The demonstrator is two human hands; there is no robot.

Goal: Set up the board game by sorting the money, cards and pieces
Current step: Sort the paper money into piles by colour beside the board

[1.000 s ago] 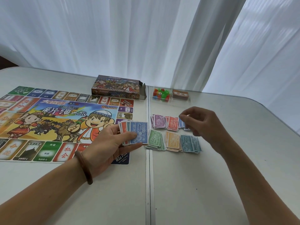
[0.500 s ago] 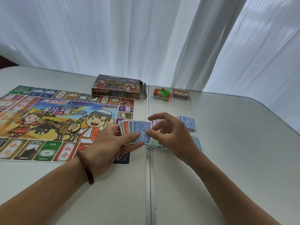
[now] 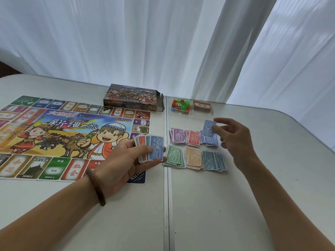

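The game board [image 3: 54,134] lies flat on the left part of the tabletop [image 3: 235,205]. In its middle stands the big title "新疆之旅", with "大富翁" above it. On the squares of the near edge I can read "机会" and "2000元". The same title is printed on the box [image 3: 130,100], which lies just behind the board with its right flap open.

The left hand [image 3: 125,162] holds a fan of bills [image 3: 149,147] over the near right corner of the board. Its fingers are curled under the fan and the thumb presses on top. The front bill is blue and reads "20000"; red and green bills show behind it. A brown bracelet [image 3: 96,189] sits on this wrist.

The right hand [image 3: 235,140] pinches a single blue bill [image 3: 208,127] between thumb and forefinger, and the other fingers are loosely spread. The bill is tilted and is just over the blue pile [image 3: 210,141].

The sorted money lies in two rows right of the seam in the tabletop. In the far row are the purple pile [image 3: 178,136], the red pile [image 3: 194,138] and the blue pile. In the near row are the green pile [image 3: 173,156], which reads "500", the orange pile [image 3: 194,158] and the teal pile [image 3: 212,160]. The other numbers are too blurred to read.

Further back, the coloured pieces [image 3: 181,105] lie beside a brown deck of cards [image 3: 202,105]. A white curtain [image 3: 145,42] hangs behind the tabletop.
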